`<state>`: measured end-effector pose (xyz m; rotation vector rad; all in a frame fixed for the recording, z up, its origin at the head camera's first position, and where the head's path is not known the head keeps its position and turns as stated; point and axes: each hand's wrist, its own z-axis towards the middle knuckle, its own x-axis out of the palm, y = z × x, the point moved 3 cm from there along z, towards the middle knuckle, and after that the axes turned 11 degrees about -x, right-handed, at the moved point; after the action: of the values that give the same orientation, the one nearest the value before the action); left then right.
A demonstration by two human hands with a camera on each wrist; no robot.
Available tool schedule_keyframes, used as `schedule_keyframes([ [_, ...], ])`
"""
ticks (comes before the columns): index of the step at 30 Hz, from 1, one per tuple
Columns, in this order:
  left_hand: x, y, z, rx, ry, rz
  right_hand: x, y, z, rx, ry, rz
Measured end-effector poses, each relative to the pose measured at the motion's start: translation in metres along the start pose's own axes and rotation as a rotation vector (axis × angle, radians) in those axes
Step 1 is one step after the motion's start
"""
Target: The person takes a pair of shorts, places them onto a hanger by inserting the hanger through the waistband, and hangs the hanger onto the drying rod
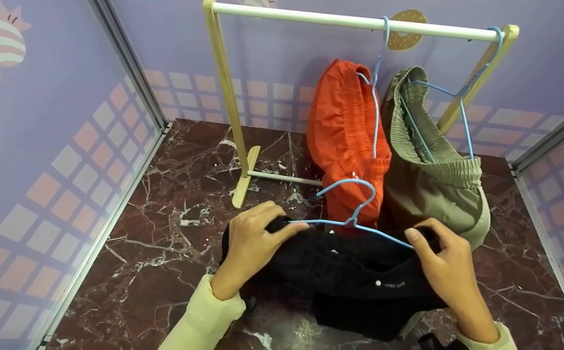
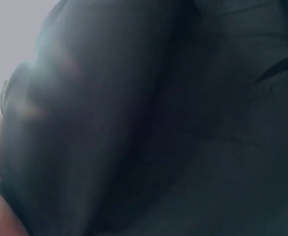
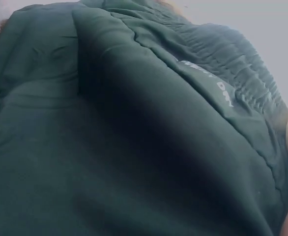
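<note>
A pair of black shorts [image 1: 320, 267] with small white lettering near the waistband hangs between both hands. A light blue wire hanger [image 1: 355, 218] lies along its waist opening, its hook curving up and to the left. The left hand [image 1: 255, 238] pinches the waistband at the hanger's left end, thumb along the wire. At the other end, the right hand [image 1: 444, 262] grips the waistband with its thumb by the hanger's tip. Dark cloth of the shorts [image 2: 183, 147] fills the left wrist view. The gathered waistband [image 3: 222, 54] shows in the right wrist view.
A garment rack with a white rail [image 1: 301, 17] and wooden posts stands ahead. Orange shorts [image 1: 342, 126] and olive green shorts [image 1: 437, 199] hang from it on blue hangers. Patterned lilac walls [image 1: 68, 97] enclose the dark red marble floor [image 1: 165, 233].
</note>
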<state>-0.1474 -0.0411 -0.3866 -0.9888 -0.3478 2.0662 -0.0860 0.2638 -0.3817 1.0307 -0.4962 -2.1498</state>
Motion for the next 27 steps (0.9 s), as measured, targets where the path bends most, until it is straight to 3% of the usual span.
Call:
schedule_keyframes([
  [6,-0.009,0.004,0.003,0.010,-0.022,0.001,-0.008,-0.003,0.002,-0.064,-0.079,0.077],
  [10,-0.010,0.003,0.004,0.026,-0.036,0.010,-0.010,-0.004,0.003,-0.068,-0.072,0.091],
  [14,-0.010,0.002,0.005,0.024,-0.040,0.007,-0.014,-0.005,0.001,-0.105,0.015,0.094],
  [22,-0.015,0.009,0.007,-0.003,-0.060,-0.003,-0.028,-0.010,-0.007,-0.290,0.217,0.073],
  [27,-0.019,0.010,0.008,0.021,-0.049,-0.043,-0.028,-0.016,-0.015,-0.316,0.374,0.177],
])
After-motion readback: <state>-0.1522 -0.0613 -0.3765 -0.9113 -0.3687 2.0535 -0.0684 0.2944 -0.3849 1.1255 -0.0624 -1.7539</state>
